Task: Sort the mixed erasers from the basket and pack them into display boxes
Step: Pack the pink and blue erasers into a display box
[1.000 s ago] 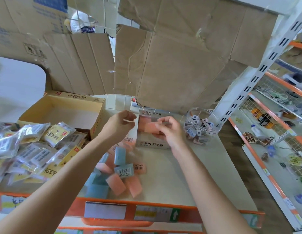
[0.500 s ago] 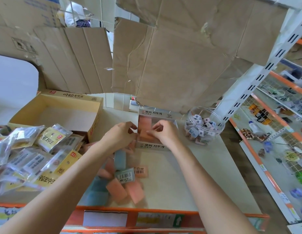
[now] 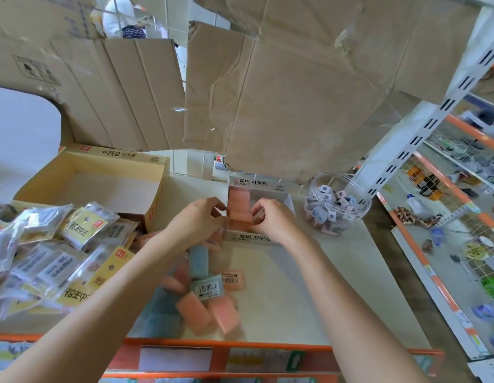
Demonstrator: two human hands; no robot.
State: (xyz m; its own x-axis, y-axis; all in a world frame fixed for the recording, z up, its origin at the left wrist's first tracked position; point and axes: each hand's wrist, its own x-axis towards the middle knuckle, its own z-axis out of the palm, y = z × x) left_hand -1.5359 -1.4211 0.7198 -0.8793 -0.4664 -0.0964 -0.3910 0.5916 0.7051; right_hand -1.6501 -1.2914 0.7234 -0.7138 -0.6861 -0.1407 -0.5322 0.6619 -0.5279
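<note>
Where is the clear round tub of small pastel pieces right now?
Head view, right of centre: the clear tub stands on the shelf top just right of the grey display box, beside the white shelf upright.

Left hand (image 3: 197, 221) grips the display box (image 3: 251, 237) while right hand (image 3: 272, 221) pinches pink erasers (image 3: 240, 207) inside.

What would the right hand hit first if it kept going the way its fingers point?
Probably the pink erasers stacked in the display box; the right hand seems to pinch one, though depth is unclear.
</note>
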